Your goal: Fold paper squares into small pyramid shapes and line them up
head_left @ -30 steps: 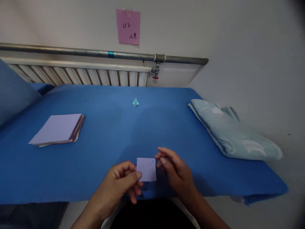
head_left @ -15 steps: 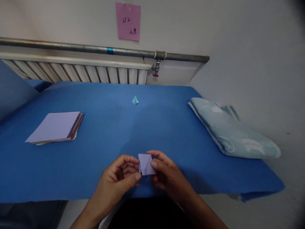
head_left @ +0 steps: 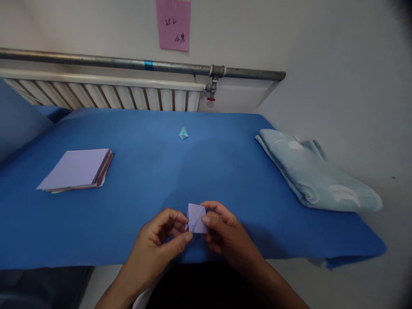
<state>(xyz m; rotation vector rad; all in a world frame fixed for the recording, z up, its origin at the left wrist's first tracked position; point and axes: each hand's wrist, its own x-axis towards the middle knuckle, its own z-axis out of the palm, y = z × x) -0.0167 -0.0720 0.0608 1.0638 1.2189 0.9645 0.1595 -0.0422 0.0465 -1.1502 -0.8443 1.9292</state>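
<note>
Our right hand (head_left: 227, 234) pinches the folded lilac paper (head_left: 196, 218) in its grip. Our left hand (head_left: 158, 241) meets the paper's left side; we cannot tell whether that grip holds.

A folded pale-green blanket (head_left: 309, 171) with white motifs lies on a blue cover (head_left: 135, 171), right of the right hand (head_left: 228, 236). Well beyond the left hand (head_left: 157, 242), a white radiator (head_left: 111, 98) stands beneath a metal pipe (head_left: 96, 60) banded with blue tape (head_left: 148, 65); a handwritten pink paper (head_left: 173, 29) hangs on the wall (head_left: 241, 34) above.
</note>
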